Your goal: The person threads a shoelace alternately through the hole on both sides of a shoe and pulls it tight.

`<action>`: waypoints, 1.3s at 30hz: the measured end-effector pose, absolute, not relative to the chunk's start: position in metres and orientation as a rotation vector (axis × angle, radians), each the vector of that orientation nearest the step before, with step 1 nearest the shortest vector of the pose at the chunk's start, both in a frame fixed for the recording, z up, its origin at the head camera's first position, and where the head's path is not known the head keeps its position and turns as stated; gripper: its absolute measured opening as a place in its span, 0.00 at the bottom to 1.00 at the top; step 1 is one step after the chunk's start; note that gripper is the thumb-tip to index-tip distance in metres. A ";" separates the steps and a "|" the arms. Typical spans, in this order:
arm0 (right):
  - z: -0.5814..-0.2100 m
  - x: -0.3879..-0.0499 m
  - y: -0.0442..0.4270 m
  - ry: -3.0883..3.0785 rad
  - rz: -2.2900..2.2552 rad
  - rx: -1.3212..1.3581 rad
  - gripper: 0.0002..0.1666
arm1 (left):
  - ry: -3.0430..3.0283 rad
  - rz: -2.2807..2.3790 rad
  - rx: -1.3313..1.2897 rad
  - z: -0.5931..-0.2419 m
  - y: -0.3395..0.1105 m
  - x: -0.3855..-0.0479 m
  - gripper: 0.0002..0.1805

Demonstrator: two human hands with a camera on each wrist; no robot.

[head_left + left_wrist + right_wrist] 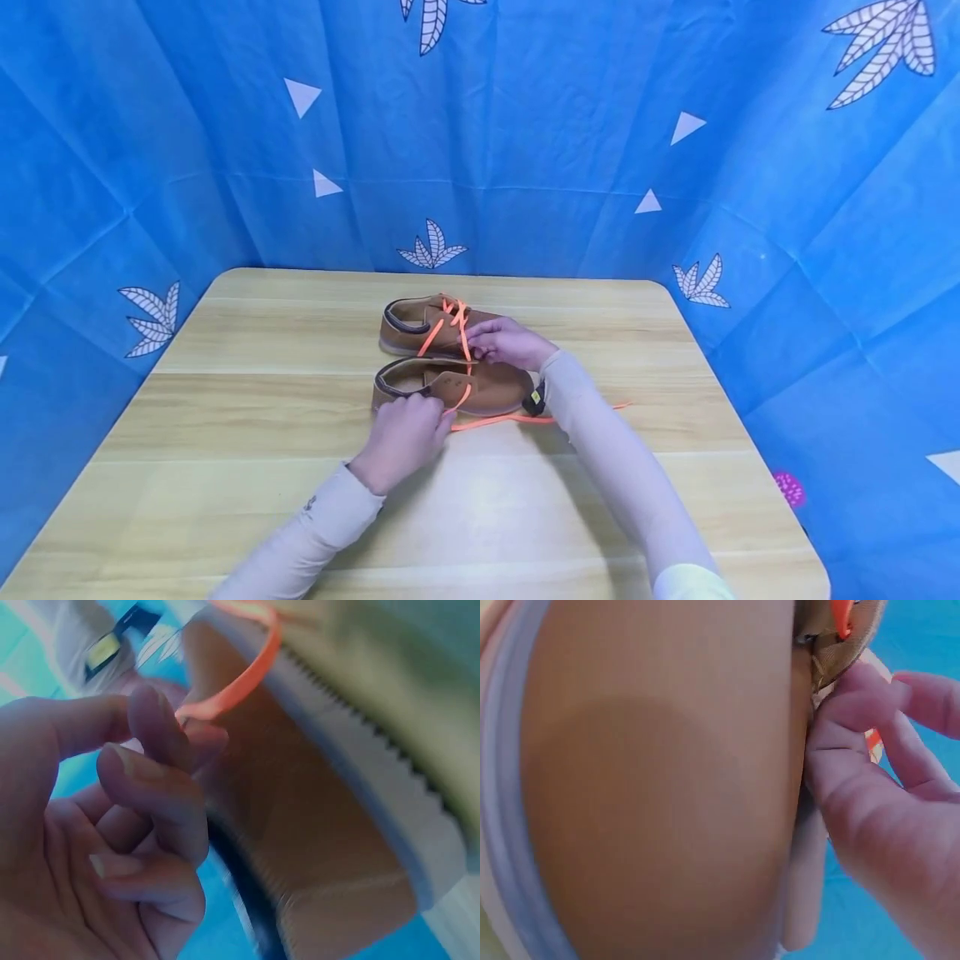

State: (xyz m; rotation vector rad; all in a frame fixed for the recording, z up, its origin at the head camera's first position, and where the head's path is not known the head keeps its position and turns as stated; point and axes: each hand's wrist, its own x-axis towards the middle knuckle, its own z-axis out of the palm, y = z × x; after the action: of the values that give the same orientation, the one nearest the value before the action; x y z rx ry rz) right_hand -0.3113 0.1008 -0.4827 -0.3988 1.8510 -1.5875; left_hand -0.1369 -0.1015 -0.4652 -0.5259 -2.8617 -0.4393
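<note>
Two brown leather shoes lie side by side, toes to the right. Beside the heel half of the near shoe (502, 385), my left hand (408, 433) pinches an orange shoelace (251, 675) between thumb and fingertips, as the left wrist view shows. Loose lace trails rightward along the sole. Above the near shoe's front half, my right hand (506, 343) reaches into the gap between the shoes. Its fingertips touch the shoe by the eyelet flap (851, 645); whether they grip anything there is hidden. The far shoe (408, 337) has orange lace (431, 336) across its front.
Under the shoes is a light wood table (262, 400) with rounded corners. A blue patterned curtain (525, 125) hangs behind it and along both sides. A dark wrist strap (536, 398) sits on my right forearm, close to the near shoe's toe.
</note>
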 end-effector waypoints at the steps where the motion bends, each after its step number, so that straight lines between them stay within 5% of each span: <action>1: -0.484 -0.312 0.101 1.800 -1.622 -0.409 0.20 | -2.859 -0.428 -0.522 -0.470 -0.100 -0.137 0.23; 9: -0.491 -0.311 0.103 1.613 -1.800 -0.413 0.23 | -2.940 -0.665 -0.538 -0.486 -0.095 -0.147 0.26; 23: -0.480 -0.311 0.082 2.208 -1.749 -0.354 0.08 | -2.974 -1.521 -0.755 -0.493 -0.102 -0.155 0.15; 39: -0.481 -0.311 0.081 2.203 -1.698 -0.224 0.07 | -2.982 -1.628 -0.795 -0.501 -0.105 -0.159 0.17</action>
State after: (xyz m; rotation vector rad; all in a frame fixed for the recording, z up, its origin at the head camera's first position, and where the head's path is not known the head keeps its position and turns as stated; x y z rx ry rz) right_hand -0.3114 0.0808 -0.4810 -0.2237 2.2026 -1.6980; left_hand -0.1588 -0.1046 -0.5014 -0.7953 -2.9824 -1.6280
